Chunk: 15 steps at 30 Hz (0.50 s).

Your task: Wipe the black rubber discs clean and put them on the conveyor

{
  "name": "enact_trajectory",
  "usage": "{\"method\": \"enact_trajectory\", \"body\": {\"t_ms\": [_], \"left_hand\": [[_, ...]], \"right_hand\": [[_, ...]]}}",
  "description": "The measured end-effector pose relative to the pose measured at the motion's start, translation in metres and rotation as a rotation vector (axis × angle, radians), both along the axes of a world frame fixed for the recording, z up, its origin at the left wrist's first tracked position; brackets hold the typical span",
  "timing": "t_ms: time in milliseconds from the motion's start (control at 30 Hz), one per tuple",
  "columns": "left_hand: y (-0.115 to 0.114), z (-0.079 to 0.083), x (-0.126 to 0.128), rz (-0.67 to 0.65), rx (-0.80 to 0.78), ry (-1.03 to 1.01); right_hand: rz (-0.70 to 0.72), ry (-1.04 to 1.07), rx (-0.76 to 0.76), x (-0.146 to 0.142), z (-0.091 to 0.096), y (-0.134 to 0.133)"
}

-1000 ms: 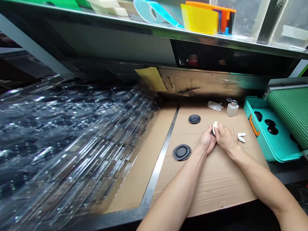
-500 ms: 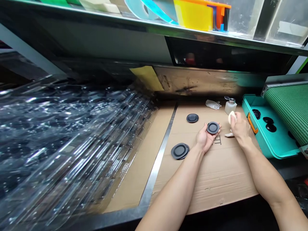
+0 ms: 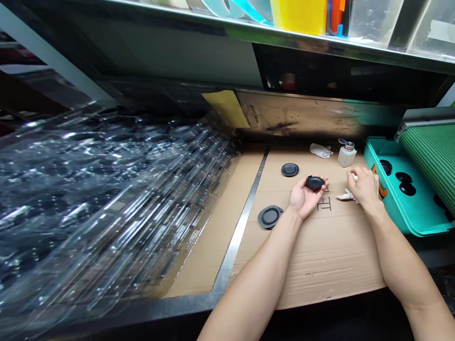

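Above the cardboard sheet, my left hand is palm up, its fingers curled round a black round cap that is tilted so its face shows as a thin oval. My right hand is closed in a pinch on a small white pad, mostly hidden by the fingers. Just beneath it lies a crumpled white tissue. One black cap rests flat beyond my left hand; another black cap, seemingly overlapping a further one, lies by my left forearm.
Stacked clear plastic trays fill the left side. A white pump bottle and crumpled tissue stand at the back. On the right, a teal bin holds several black parts beside a green conveyor belt. A shelf hangs overhead.
The cap in my left hand has turned from face-on to tilted. My right hand has turned and lowered beside the bin, hiding most of the white pad. The view has shifted slightly.
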<state>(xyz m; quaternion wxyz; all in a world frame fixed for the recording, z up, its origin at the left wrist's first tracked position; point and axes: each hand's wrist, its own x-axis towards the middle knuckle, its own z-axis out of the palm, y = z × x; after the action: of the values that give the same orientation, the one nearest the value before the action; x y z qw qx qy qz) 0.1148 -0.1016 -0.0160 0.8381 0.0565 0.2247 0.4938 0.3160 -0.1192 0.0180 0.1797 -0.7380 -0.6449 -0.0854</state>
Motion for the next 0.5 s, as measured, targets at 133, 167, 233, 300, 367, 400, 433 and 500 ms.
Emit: {"method": "enact_trajectory", "body": {"t_ms": [133, 167, 233, 300, 367, 400, 433, 500], "left_hand": [[0.002, 0.000, -0.001, 0.028, 0.006, 0.011], [0.003, 0.000, -0.002, 0.033, 0.000, 0.014], [0.004, 0.000, -0.002, 0.037, -0.016, 0.023], [0.004, 0.000, -0.002, 0.035, -0.023, 0.031], [0.004, -0.001, -0.002, 0.029, -0.017, 0.042], [0.004, -0.001, -0.001, 0.026, -0.013, 0.049], [0.004, -0.001, -0.001, 0.021, -0.009, 0.056], [0.002, -0.001, 0.000, 0.001, 0.001, 0.070]], "right_hand": [[0.237, 0.061, -0.236, -0.001, 0.018, -0.010], [0.298, 0.075, -0.289, 0.000, 0.019, -0.012], [0.405, 0.090, -0.397, 0.004, 0.018, -0.013], [0.442, 0.099, -0.472, 0.008, 0.014, -0.012], [0.419, 0.127, -0.455, 0.010, 0.011, -0.009], [0.408, 0.151, -0.411, 0.010, 0.010, -0.007], [0.406, 0.175, -0.354, 0.009, 0.010, -0.006], [0.411, 0.217, -0.228, 0.004, 0.009, -0.004]]}}
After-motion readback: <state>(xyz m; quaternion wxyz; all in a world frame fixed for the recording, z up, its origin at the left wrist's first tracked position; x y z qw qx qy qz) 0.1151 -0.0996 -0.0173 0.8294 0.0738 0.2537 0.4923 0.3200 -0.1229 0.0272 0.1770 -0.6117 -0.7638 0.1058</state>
